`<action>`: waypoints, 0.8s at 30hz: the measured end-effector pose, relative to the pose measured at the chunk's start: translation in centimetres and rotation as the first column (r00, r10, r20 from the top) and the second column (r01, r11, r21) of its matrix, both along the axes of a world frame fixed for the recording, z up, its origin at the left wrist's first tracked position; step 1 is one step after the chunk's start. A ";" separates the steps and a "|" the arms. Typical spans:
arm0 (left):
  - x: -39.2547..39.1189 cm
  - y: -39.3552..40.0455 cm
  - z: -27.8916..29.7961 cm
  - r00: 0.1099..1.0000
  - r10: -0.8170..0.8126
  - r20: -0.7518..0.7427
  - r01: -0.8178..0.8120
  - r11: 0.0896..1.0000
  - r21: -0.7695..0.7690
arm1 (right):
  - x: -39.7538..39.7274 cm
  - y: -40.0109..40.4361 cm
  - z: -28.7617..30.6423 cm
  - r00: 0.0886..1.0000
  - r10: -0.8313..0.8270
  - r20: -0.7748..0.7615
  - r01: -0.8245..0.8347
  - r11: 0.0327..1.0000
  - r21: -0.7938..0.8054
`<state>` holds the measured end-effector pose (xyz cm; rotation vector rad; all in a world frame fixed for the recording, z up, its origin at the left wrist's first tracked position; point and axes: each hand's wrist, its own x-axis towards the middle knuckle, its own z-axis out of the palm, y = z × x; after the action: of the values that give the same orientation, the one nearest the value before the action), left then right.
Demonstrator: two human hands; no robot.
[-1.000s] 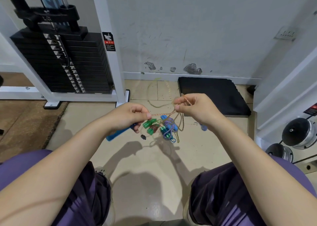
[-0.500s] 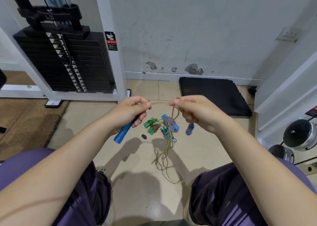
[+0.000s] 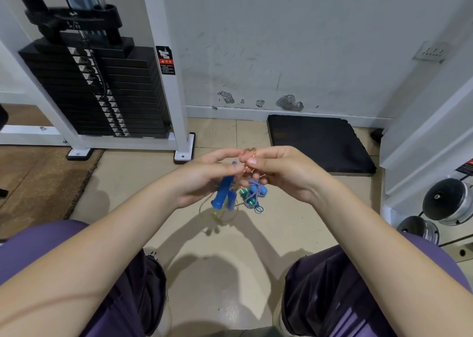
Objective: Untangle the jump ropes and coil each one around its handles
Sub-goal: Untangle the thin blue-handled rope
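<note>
Ropes (image 3: pixel 252 192) hang in a tangle just under your hands, at the middle of the view, above the tan floor (image 3: pixel 212 260). Your left hand (image 3: pixel 204 178) curls round a blue handle (image 3: pixel 223 192) that points down toward 7 o'clock, with a second blue handle blurred just beside it. Your right hand (image 3: pixel 281 172) pinches an orange cord (image 3: pixel 249 154) between thumb and forefinger, and that cord loops up at 12 o'clock from your touching fingertips. Blue and green handles wrapped in striped cord dangle at 6 o'clock from the right hand. Half a second ago your hands were apart with the cord stretched between them; now they have come together and the long loose loop has drawn up off the floor. No container is in view.
</note>
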<state>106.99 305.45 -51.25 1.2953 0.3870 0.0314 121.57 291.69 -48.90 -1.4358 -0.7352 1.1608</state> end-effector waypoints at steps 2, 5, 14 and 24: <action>-0.2 -0.2 0.0 0.999 -0.046 -0.002 0.046 0.995 0.091 | 0.2 0.0 0.0 0.997 -0.064 0.031 0.065 0.998 -0.004; -0.3 -0.4 0.2 0.999 -0.021 -0.027 0.025 0.989 0.145 | 0.8 -0.2 -0.2 0.981 -0.129 0.143 0.136 0.990 -0.041; -0.6 0.1 0.7 0.996 -0.042 -0.076 0.050 0.992 0.115 | 1.4 -0.4 0.1 0.929 -0.330 0.166 0.332 0.943 0.012; -1.0 0.1 0.8 0.973 -0.207 -0.101 0.223 0.956 0.191 | -0.1 -0.3 -0.1 0.900 0.034 0.435 0.000 0.997 -0.076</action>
<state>105.98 305.50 -50.49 1.5368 0.3146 -0.1697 121.51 291.34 -48.98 -1.7840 -1.0235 0.8896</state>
